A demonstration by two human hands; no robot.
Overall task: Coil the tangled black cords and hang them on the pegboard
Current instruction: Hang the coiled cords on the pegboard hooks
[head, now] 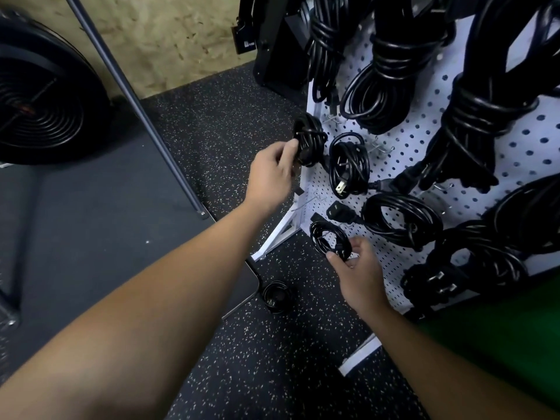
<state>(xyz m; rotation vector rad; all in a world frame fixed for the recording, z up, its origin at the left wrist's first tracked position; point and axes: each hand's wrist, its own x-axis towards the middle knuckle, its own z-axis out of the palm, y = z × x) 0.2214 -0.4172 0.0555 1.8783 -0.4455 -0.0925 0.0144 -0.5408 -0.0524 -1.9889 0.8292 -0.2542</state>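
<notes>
cords: left hand (270, 174) grips one coil (309, 140), right hand (360, 275) pinches another (330, 241); no legible writing.

1. No word, brand or number can be read anywhere in the view.
2. A dark tag (245, 40) hanging near the top edge carries a small pale mark, too blurred and too small to make out.
3. The white pegboard (403, 262) shows only holes, with no lettering.
4. The black cords (400, 219) hung on it and their plugs show no legible print or moulded marking.
</notes>
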